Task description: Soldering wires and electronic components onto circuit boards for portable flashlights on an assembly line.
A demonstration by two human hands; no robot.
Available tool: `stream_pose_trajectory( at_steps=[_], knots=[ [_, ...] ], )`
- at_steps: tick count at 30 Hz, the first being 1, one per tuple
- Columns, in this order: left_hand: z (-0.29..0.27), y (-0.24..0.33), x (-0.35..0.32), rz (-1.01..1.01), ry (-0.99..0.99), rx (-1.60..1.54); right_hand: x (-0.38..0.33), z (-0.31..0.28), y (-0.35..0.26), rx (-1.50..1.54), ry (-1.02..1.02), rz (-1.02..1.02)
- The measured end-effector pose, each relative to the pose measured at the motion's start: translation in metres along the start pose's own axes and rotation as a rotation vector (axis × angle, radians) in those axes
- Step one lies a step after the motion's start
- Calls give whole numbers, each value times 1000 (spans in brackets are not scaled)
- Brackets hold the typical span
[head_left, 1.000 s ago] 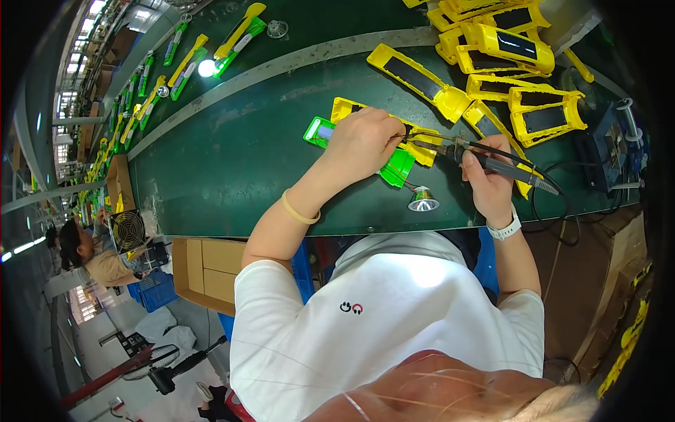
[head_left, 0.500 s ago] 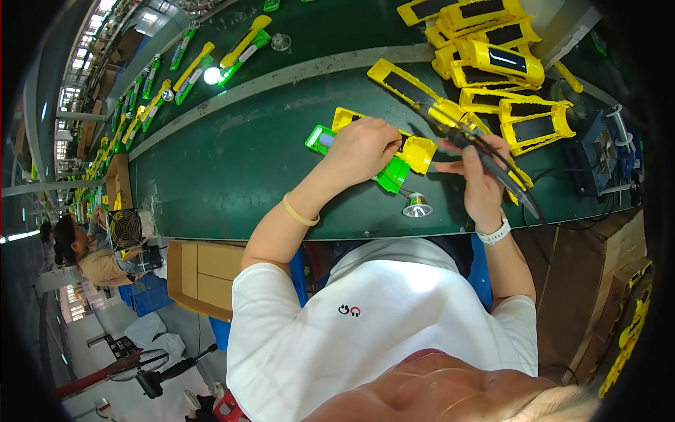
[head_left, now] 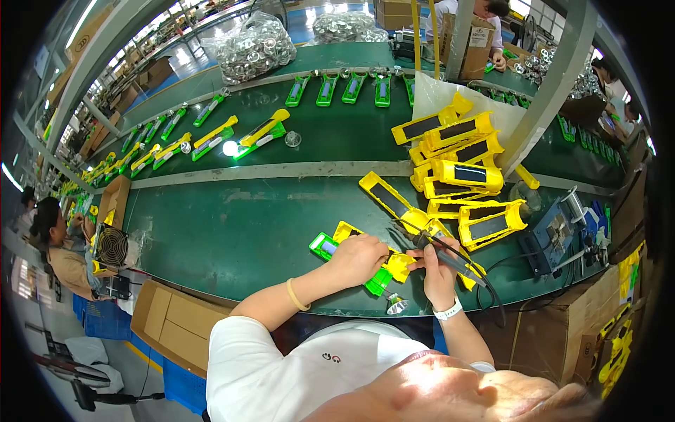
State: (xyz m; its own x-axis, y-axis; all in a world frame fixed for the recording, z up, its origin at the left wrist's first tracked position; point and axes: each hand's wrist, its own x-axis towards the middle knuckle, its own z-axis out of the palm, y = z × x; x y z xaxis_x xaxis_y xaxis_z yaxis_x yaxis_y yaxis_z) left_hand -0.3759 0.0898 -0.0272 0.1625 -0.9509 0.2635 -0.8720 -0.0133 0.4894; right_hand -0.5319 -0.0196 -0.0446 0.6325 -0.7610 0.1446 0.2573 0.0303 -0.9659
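Not much has shifted in the last second, honestly — the left hand [head_left: 360, 257] is still planted on the yellow and green flashlight body [head_left: 385, 273] at the near edge of the green bench [head_left: 232, 232], and the right hand [head_left: 437, 264] has only nudged the soldering iron [head_left: 450, 252] a touch, its tip still angled to the left, in toward the part. My read is the joint is still being worked, nothing finished or set aside yet.

Left grip: fingers curled down over the top of the piece, pinning it flat to the bench. Right grip: closed around the iron's dark handle like a pen, wrist with a white watch [head_left: 448, 310] bent down, cord trailing off to the right toward the blue soldering station [head_left: 555, 239]. Both forearms come up from the near side, and the two hands sit just beside each other.

A small shiny reflector cup [head_left: 397, 305] stands just near of the part. Further right is a heap of yellow housings [head_left: 460, 172] — and on the far belt [head_left: 330, 133] a row of finished lamps, one lit.
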Motion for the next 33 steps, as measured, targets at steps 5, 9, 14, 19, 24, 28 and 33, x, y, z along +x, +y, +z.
stream_pose_trajectory(
  at_steps=[5,9,14,19,24,28,33],
  knots=[
    [-16,-2,0,-43,-95,-133,2,0,0,4,-20,-24],
    [-37,-4,-7,174,137,-164,-2,-4,0,-7,-48,-11],
    [-47,-1,-26,-645,-43,-1281,-3,-8,7,-45,-28,10],
    [-37,-10,-34,-668,267,-1687,-4,2,-9,22,62,2],
    [-42,-36,-27,-574,92,-902,-3,22,-10,9,75,34],
    [-50,-54,-15,-88,153,-23,-3,35,3,-13,8,102],
    [-57,-71,-13,35,-50,-36,-5,38,9,-30,-10,152]
  ],
)
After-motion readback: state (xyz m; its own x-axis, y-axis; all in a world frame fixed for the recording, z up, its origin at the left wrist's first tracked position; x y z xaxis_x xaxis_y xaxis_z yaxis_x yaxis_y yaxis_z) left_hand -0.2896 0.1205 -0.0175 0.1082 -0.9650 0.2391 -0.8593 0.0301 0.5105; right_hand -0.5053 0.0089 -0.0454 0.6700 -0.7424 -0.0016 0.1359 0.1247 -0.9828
